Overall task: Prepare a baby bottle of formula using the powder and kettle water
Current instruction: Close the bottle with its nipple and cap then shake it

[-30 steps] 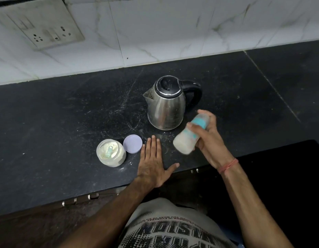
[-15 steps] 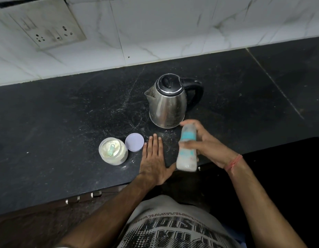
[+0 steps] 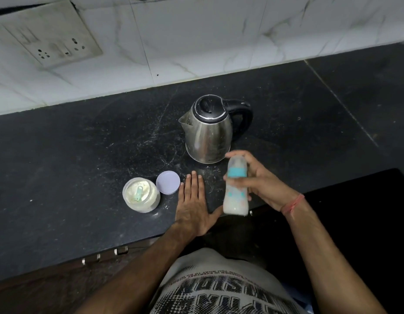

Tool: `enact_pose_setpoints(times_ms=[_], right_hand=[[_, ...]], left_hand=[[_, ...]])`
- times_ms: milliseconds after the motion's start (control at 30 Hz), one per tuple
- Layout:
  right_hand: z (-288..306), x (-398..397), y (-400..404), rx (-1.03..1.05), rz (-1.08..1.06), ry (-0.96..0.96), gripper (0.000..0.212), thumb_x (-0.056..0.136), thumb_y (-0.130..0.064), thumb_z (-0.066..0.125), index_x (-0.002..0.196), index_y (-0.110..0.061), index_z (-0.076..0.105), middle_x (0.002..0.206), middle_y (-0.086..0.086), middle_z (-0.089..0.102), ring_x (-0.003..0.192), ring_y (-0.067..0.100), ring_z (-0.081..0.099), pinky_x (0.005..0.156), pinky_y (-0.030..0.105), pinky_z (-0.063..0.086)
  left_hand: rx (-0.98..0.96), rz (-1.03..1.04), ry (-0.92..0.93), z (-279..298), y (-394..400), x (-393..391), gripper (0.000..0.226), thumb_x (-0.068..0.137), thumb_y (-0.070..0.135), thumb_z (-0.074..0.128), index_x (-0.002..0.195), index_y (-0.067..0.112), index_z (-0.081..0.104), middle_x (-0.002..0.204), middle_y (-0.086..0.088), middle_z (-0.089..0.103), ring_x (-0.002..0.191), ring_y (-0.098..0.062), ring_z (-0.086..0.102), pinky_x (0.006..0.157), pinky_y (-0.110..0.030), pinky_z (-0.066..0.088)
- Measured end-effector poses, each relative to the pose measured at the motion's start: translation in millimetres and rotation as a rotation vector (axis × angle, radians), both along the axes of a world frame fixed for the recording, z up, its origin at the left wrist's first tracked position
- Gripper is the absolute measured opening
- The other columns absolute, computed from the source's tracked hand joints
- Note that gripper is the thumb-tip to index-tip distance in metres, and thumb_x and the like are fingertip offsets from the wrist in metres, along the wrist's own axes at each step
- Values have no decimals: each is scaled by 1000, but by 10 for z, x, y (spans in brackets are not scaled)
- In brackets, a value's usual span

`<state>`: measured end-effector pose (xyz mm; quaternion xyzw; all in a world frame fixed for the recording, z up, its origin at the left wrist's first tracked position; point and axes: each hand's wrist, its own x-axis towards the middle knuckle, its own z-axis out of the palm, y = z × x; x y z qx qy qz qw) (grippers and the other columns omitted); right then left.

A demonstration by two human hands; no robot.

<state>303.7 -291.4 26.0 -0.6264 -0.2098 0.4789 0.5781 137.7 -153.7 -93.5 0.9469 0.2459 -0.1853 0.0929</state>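
While the left hand lies flat and open on the black countertop, the right hand grips a baby bottle of milky liquid upright above the counter's front edge. Left of the hands sit an open powder jar and its lid; behind stands the steel kettle.

One stainless-steel electric kettle with a black lid and handle stands on the black stone counter. There is one clear baby bottle with a teal collar, one open round jar of pale powder holding one small green scoop, and one round lilac lid. Two bare hands show, and one grey wall socket plate.
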Motion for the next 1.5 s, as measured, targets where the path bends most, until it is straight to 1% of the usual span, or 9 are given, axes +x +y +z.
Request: enact_pose_setpoints(times_ms=[100,400,500,600,933,1033,1100,1200,1500], right_hand=[[32,32,18,-16,-92,21,61,95,-20,83,143,-42,52,125,17,58,84,18,71,49,29,49],[-17,57,0,-34,77,-24,64,92,-17,87,143,-41,56,123,11,59,94,23,68,58,35,54],[-16,120,5,4,-155,45,65,88,-24,88,141,-40,54,122,15,60,83,20,67,47,29,47],[-21,98,-1,-55,108,2,63,92,-17,87,142,-39,56,119,12,62,84,20,69,47,27,48],[-26,125,66,-14,-110,77,64,85,-27,85,141,-39,55,122,21,59,97,32,64,45,28,44],[-36,81,73,-42,80,14,64,87,-24,85,143,-40,56,124,19,60,95,28,69,50,30,48],[-20,105,71,-15,-54,34,65,85,-25,85,142,-38,55,124,18,58,90,23,68,49,29,46],[3,85,74,-49,110,11,61,90,-21,85,141,-40,56,124,20,60,88,23,67,48,27,47],[-21,148,18,-52,10,17,59,88,-26,86,138,-42,59,131,31,63,84,24,64,41,23,42]], left_hand=[[14,7,13,-2,-2,17,130,85,96,-8,172,1,-25,179,-22,-37,170,-36,-29,140,-55,-10],[-21,3,1,20,-7,-7,148,63,98,-40,174,2,-22,181,-21,-35,171,-35,-28,140,-55,-9],[5,28,-14,-8,3,18,136,82,101,-19,174,2,-22,181,-21,-33,172,-35,-26,140,-55,-9],[-13,2,5,8,-7,-7,145,67,99,-37,174,2,-22,181,-21,-34,171,-35,-28,140,-55,-8],[15,31,-17,-23,-2,12,135,81,100,-21,174,2,-22,181,-21,-33,172,-35,-25,140,-55,-7],[-1,-2,-2,-28,-7,-14,135,79,97,-23,174,2,-22,181,-22,-34,171,-36,-26,140,-55,-9],[4,17,-16,-16,10,8,133,82,98,-15,174,2,-22,181,-22,-34,171,-36,-26,140,-55,-9],[-9,-2,5,18,-9,-1,144,68,98,-38,174,2,-23,180,-22,-36,171,-36,-28,140,-55,-9],[2,13,-9,-40,5,9,135,81,100,-21,174,2,-23,180,-21,-36,171,-35,-28,140,-56,-8]])
